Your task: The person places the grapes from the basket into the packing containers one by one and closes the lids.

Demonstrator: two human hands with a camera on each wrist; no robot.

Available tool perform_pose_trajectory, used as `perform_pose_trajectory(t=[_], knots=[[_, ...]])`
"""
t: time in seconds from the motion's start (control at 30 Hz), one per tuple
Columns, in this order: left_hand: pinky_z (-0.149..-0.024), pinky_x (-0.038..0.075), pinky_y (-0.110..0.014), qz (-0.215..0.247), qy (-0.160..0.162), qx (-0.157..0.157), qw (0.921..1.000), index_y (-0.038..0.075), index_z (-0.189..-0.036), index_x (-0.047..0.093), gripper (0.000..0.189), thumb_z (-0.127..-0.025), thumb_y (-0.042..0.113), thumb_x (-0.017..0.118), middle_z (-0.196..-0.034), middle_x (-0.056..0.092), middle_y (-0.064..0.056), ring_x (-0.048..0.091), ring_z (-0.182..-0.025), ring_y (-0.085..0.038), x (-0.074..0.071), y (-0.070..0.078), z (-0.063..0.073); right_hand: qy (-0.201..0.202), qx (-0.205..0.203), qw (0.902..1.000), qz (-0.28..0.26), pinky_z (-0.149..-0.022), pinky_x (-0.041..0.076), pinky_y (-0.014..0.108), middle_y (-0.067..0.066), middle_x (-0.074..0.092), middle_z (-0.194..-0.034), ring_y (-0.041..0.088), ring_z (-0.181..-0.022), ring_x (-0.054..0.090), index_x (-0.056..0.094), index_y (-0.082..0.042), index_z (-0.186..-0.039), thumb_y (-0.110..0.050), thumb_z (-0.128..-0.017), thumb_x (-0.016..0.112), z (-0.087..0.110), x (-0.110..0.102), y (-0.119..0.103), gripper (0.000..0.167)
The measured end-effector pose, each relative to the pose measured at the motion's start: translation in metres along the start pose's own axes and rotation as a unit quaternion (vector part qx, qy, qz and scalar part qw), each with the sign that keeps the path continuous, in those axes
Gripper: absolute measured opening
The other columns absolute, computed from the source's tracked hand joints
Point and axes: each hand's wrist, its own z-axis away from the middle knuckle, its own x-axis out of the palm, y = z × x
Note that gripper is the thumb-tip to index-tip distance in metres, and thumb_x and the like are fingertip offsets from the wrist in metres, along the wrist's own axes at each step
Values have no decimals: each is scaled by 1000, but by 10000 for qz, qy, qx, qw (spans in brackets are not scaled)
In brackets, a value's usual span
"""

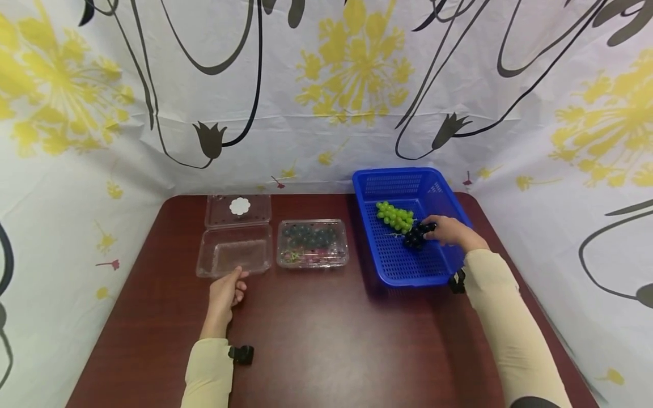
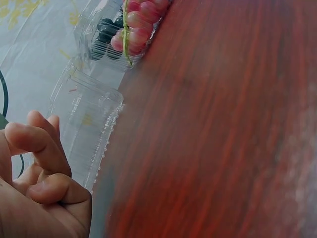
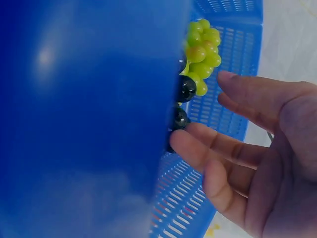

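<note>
In the head view my right hand (image 1: 451, 232) reaches into a blue plastic basket (image 1: 377, 260). Its fingertips are at a bunch of black grapes (image 1: 414, 237); the right wrist view shows the thumb standing apart from the fingers. Beside that bunch lies a bunch of green grapes (image 3: 203, 59). The basket wall hides part of the black grapes in the right wrist view. My left hand (image 1: 224, 294), fingers loosely bent, is at the front edge of a clear plastic box (image 1: 240, 252) with its lid folded back. Whether it touches the rim cannot be told.
Between that box and the basket stands a closed clear box (image 1: 312, 262) holding dark grapes (image 1: 308, 235) and pink grapes (image 2: 141, 25). All stand at the back of a reddish-brown table (image 1: 316, 340), before a patterned cloth (image 1: 306, 153) that also hangs at both sides.
</note>
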Motion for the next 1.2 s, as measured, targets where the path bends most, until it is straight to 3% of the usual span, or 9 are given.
perform_pose_trajectory(t=[0.23,0.73,1.03,1.1,1.2], knots=[[-45,36,-16,9,27,66,10000,-6,-120,61,51,-100,40,49,-57,53,10,42,-44,-1,-2,0,3,-545,52,9985,-14,-74,54,44,40,33,-141,38,-94,65,37,5,-142,-22,-101,49,1,-7,-5,51],[-47,38,-17,-44,-89,76,9999,-4,-125,59,55,-99,44,50,-60,53,9,42,-45,-2,-8,-2,4,-776,222,9966,145,-88,51,52,37,39,-140,48,-113,58,41,7,-139,-17,-100,49,-11,-26,-13,47],[-50,40,-20,-107,-255,166,9995,-9,-123,58,47,-101,31,50,-59,54,6,43,-46,-3,-5,18,26,-1196,531,9914,-73,-95,47,55,38,35,-142,52,-124,47,38,-1,-145,-5,-95,51,-32,-18,2,51],[-50,40,-19,-178,-224,186,9994,-7,-122,60,48,-101,35,50,-60,55,7,43,-46,-3,-5,13,21,-1226,605,9906,-72,-88,51,49,38,35,-142,48,-117,53,40,-2,-145,-1,-94,50,-34,-15,4,52],[-50,39,-19,-252,-150,219,9993,-4,-122,61,50,-100,39,50,-60,54,8,43,-47,-3,-6,3,10,-1165,722,9905,-82,-67,50,33,35,38,-140,28,-82,62,43,-3,-143,3,-92,48,-34,-11,7,52]])
